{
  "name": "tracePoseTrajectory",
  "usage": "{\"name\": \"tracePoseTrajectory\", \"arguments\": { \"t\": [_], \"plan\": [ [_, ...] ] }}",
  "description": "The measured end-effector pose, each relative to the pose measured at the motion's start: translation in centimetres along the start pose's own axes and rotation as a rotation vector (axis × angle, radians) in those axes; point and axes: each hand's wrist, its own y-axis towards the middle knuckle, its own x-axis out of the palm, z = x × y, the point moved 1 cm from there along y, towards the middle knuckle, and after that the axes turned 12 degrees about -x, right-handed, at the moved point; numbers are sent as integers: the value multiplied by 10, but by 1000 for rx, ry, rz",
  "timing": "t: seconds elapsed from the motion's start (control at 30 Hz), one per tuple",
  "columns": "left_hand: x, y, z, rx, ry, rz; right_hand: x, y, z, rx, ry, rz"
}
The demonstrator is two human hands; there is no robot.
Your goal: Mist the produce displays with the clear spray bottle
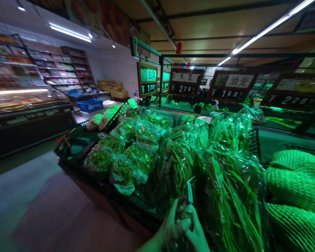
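Observation:
At the bottom centre my left hand [171, 224] and my right hand [196, 229] are close together, fingers closed on the gathered top of what looks like a clear plastic bag [184, 213]. A narrow pale strip [190, 192] sticks up above the fingers. What hangs below the grip is hidden by my hands. Just beyond them lies bagged leafy greens [177, 157]. To the right are long-stemmed leafy vegetables [233, 189] in clear bags.
Smaller bagged greens [123, 168] fill the display's left side, beside a black crate [73, 140]. Net-wrapped produce [294, 189] lies at right. Price signs [186, 84] hang above. Left of the stand are the floor [42, 210] and a lit counter [23, 105].

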Motion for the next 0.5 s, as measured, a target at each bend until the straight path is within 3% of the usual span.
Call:
{"name": "tracePoseTrajectory", "arguments": {
  "t": [0.23,0.4,0.5],
  "plan": [
    [-81,-24,40,68,77,166,99,32,-12,23,73,-84],
    [-142,-42,41,92,81,383,157,46,-20,-8,145,-255],
    [-164,-48,37,77,49,415,176,49,-21,-14,218,-290]
  ]
}}
